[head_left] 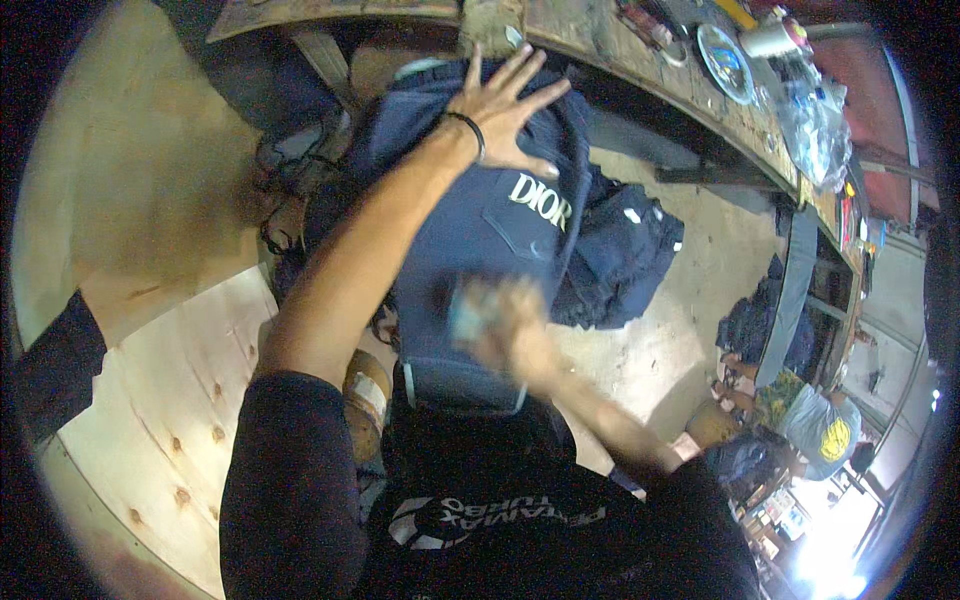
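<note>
A dark blue pair of jeans [480, 250] with white lettering near a back pocket lies stretched out in front of me, over my lap. My left hand [505, 110] presses flat on its far end, fingers spread, a dark band on the wrist. My right hand [500, 325] is blurred with motion over the near end of the jeans and seems to hold a small pale bluish thing [468, 312]; what it is I cannot tell.
More dark blue cloth [625, 255] lies heaped on the floor to the right. A worn wooden bench [640, 60] with a plate, a tin and plastic bags curves along the top. Plywood sheets [170, 400] lie at left. Another person [815, 425] sits at lower right.
</note>
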